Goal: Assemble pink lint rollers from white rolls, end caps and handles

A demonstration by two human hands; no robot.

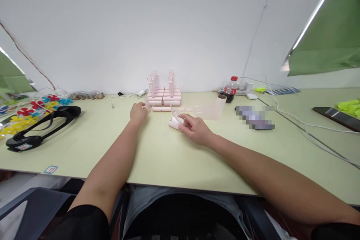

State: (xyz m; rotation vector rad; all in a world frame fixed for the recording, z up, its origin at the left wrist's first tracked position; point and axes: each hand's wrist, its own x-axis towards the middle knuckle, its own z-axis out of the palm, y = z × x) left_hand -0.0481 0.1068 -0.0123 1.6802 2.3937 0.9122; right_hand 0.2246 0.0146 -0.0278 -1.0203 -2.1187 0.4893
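Note:
My right hand (197,129) is closed on a clear plastic piece (177,114), with a pink-and-white case (174,123) lying under its fingertips. How the two fit together is partly hidden. Further left, my left hand (138,113) reaches forward with fingers pinched at a clear plastic tube (147,104). Beside that tube lies a pink part with upright ends (161,108). Behind it are stacked pink cylinders (172,99), with several upright pink tubes topped by heart-shaped loops (152,87). Small pink discs (185,109) rest just beyond my right hand.
A roll with a translucent pink sheet (221,105) stands right of the discs. Further right are a cola bottle (231,89), a blurred-out item (254,117) and white cables (302,123). A black headset-like frame (42,129) and colourful plastic flowers (28,114) occupy the left.

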